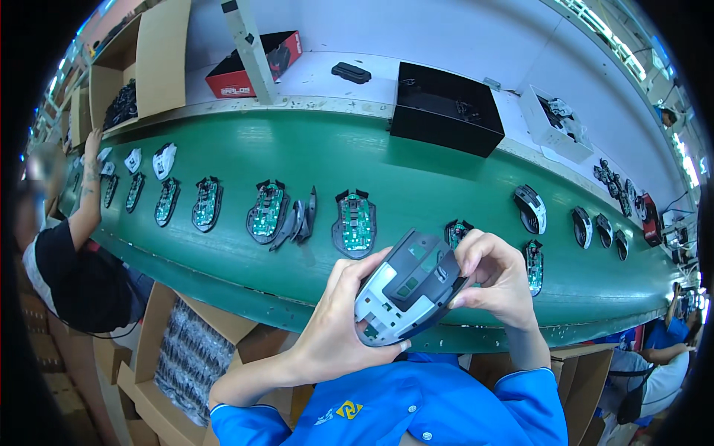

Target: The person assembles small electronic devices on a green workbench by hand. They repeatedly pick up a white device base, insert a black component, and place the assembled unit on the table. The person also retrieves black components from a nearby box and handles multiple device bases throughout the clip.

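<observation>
A partly assembled computer mouse [407, 288], dark grey and white, is held tilted in front of my chest. Green circuit board shows through openings in its shell. My left hand [333, 323] wraps round its left side and underside, with the palm mostly hidden. My right hand [500, 281] pinches the dark edge at its right end between thumb and fingers. Just beyond lies an open mouse base with a green board [354, 223], and another mouse base [456, 232] is partly covered by my right hand. A loose dark shell part [299, 223] rests to the left.
Several open mouse bases line the green bench [446, 182]; white-and-grey mice [529, 208] stand at the right. Along the back shelf are a black box [446, 123], a red box [234, 83] and a white box [543, 126]. A co-worker [78, 260] reaches in from the left, beside a carton [156, 334].
</observation>
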Demonstrator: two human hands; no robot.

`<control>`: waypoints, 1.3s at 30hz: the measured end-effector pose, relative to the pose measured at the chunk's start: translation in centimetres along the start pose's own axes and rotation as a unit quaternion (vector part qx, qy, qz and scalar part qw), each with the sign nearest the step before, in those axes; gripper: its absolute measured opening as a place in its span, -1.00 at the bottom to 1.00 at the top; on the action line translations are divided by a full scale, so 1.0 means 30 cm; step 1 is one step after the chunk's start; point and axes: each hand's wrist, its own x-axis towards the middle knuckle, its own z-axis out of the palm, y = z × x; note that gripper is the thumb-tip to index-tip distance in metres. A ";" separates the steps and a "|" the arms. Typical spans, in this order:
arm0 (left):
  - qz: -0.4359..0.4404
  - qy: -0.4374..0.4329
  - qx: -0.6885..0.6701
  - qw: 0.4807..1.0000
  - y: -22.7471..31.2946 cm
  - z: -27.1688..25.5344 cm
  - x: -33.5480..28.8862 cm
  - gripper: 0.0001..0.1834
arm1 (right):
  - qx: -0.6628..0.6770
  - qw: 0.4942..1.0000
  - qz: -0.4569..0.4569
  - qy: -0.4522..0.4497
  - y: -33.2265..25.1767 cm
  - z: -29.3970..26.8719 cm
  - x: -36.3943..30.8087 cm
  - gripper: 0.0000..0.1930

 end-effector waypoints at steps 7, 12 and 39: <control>-0.019 -0.013 -0.022 0.999 0.002 0.021 0.006 -0.01 | 0.106 0.987 0.105 -0.060 0.012 -0.019 0.033 -0.22; 0.062 0.004 0.049 0.997 0.022 0.028 0.022 -0.06 | 0.181 0.965 0.111 -0.156 0.055 -0.034 0.055 0.03; 0.071 -0.017 0.060 0.995 -0.012 -0.016 0.021 -0.05 | 0.256 0.956 0.125 -0.071 0.132 -0.019 0.040 0.01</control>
